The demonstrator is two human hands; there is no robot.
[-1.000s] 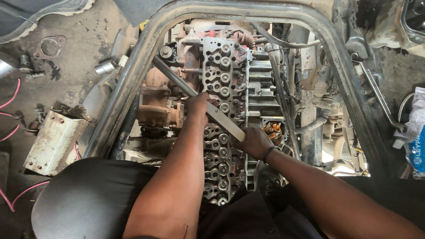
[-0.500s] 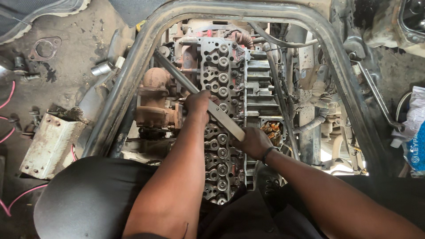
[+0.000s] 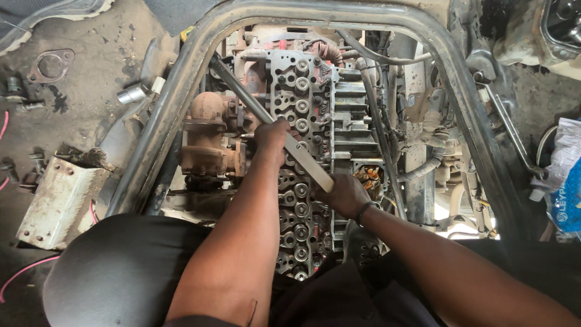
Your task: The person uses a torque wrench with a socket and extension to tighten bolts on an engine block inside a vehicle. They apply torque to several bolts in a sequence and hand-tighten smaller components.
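The left hand (image 3: 272,136) is clenched round the middle of a long steel bar (image 3: 272,118), knuckles up, fist sitting over the upper half of the cylinder head (image 3: 299,175). The right hand (image 3: 345,194) grips the bar's flat near end, closed round it at the head's right edge, a dark band on the wrist. Both hands grasp the same bar; neither is free.

Judged from the grip, the bar works as a lever or long wrench handle. To do this well: keep both fists tight, the pull steady w/o jerks, force square to the bar so the working end doesn't slip off. Wrists should stay clear of the valve springs below. The person should brace w/ the body, not just the arms.

The bar runs diagonally from the right hand up-left across the head toward the upper-left bend of the tube frame (image 3: 181,72). It's grey, worn, flat at the near end and rounder farther up; its far tip is hidden behind the frame.

The head is bare metal, oily, w/ a row of round valve springs running top to bottom. A rusty turbo housing (image 3: 209,139) sits just left of it, hoses & pipes to its right.
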